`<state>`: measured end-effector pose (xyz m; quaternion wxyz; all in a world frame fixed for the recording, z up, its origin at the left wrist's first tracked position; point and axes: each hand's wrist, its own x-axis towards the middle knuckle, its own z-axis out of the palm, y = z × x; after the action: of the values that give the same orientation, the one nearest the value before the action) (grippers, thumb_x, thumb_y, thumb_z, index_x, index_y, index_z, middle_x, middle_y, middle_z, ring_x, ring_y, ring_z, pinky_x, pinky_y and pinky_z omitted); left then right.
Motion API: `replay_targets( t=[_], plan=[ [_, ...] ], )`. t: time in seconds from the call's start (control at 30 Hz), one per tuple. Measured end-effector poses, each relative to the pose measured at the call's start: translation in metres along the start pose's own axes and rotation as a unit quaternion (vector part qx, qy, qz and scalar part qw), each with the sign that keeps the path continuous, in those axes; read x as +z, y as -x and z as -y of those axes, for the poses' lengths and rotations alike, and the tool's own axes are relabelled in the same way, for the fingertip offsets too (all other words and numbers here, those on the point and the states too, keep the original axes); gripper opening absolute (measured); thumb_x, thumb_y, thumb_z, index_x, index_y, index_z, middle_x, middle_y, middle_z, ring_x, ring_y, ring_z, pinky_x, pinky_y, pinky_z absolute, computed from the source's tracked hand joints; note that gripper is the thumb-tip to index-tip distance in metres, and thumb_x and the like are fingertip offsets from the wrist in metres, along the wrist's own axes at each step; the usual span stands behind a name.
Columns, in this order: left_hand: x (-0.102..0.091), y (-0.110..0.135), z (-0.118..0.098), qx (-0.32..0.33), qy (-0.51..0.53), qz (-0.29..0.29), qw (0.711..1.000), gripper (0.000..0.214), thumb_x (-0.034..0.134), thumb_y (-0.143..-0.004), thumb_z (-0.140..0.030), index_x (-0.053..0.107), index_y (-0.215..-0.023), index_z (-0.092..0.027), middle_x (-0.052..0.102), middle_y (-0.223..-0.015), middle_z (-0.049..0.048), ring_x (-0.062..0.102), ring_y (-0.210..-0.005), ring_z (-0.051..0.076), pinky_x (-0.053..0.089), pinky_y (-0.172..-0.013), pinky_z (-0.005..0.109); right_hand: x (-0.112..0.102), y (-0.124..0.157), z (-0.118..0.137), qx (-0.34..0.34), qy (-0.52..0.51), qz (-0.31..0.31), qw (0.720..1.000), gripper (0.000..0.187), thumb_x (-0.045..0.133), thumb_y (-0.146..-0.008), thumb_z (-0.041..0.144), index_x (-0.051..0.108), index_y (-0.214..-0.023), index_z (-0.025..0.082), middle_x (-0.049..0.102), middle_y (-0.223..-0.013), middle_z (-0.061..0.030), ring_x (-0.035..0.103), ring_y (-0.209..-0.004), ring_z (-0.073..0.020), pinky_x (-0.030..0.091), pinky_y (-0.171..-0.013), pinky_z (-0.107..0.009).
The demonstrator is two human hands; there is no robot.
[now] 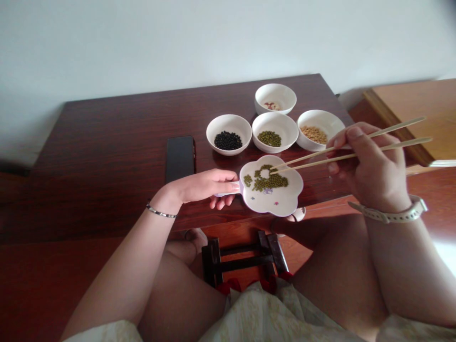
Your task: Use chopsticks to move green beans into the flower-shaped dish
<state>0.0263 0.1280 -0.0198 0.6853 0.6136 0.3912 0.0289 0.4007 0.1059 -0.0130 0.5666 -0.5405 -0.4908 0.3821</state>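
Observation:
A white flower-shaped dish point(281, 202) with a heap of green beans point(269, 180) sits at the table's near edge. My left hand point(206, 186) grips the dish's handle on its left side, fingers closed round it. My right hand point(370, 166) is closed on a pair of wooden chopsticks point(342, 153), whose tips rest among the green beans in the dish.
Behind the dish stand several white bowls: black beans point(228, 140), green beans point(270, 138), yellow beans point(313, 134), and a bowl with a few reddish pieces point(272, 105). A dark phone point(180, 156) lies on the wooden table point(107, 142). A small dark stool point(242, 259) stands below.

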Motion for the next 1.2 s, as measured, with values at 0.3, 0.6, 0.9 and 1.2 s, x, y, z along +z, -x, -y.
replay_targets(
  t=[0.3, 0.6, 0.9, 1.2],
  plan=[
    [-0.001, -0.001, 0.003, 0.004, 0.002, 0.004, 1.0, 0.035, 0.075, -0.129, -0.05, 0.071, -0.11, -0.02, 0.078, -0.094, 0.0009, 0.068, -0.071, 0.012, 0.054, -0.063, 0.025, -0.002, 0.008, 0.003, -0.044, 0.031, 0.013, 0.998, 0.037, 0.099, -0.109, 0.045, 0.084, -0.083, 0.024, 0.072, -0.071, -0.0016, 0.063, -0.044, -0.0137, 0.04, -0.035, -0.023],
    [-0.001, -0.001, 0.003, 0.003, 0.006, 0.003, 1.0, 0.04, 0.078, -0.128, -0.054, 0.072, -0.109, -0.02, 0.079, -0.093, 0.0012, 0.067, -0.069, 0.012, 0.055, -0.064, 0.026, 0.002, 0.02, 0.01, -0.057, 0.048, 0.028, 0.997, 0.044, 0.1, -0.113, 0.056, 0.086, -0.085, 0.025, 0.073, -0.069, -0.001, 0.066, -0.046, -0.0147, 0.05, -0.04, -0.023],
    [-0.003, -0.002, 0.007, 0.01, -0.001, 0.009, 1.0, 0.038, 0.073, -0.132, -0.052, 0.072, -0.112, -0.02, 0.079, -0.093, 0.0007, 0.068, -0.07, 0.012, 0.058, -0.065, 0.025, 0.003, 0.022, 0.01, -0.074, 0.08, 0.045, 0.993, 0.052, 0.098, -0.115, 0.066, 0.083, -0.088, 0.024, 0.074, -0.069, -0.0014, 0.067, -0.05, -0.0147, 0.05, -0.044, -0.022],
    [-0.002, -0.002, 0.006, 0.005, 0.002, 0.004, 1.0, 0.04, 0.078, -0.129, -0.054, 0.072, -0.109, -0.02, 0.08, -0.092, 0.0014, 0.067, -0.068, 0.012, 0.055, -0.063, 0.025, 0.003, 0.021, 0.009, -0.073, 0.065, 0.036, 0.995, 0.052, 0.102, -0.112, 0.065, 0.085, -0.087, 0.023, 0.076, -0.075, -0.0026, 0.068, -0.049, -0.0144, 0.05, -0.042, -0.022]
  ],
)
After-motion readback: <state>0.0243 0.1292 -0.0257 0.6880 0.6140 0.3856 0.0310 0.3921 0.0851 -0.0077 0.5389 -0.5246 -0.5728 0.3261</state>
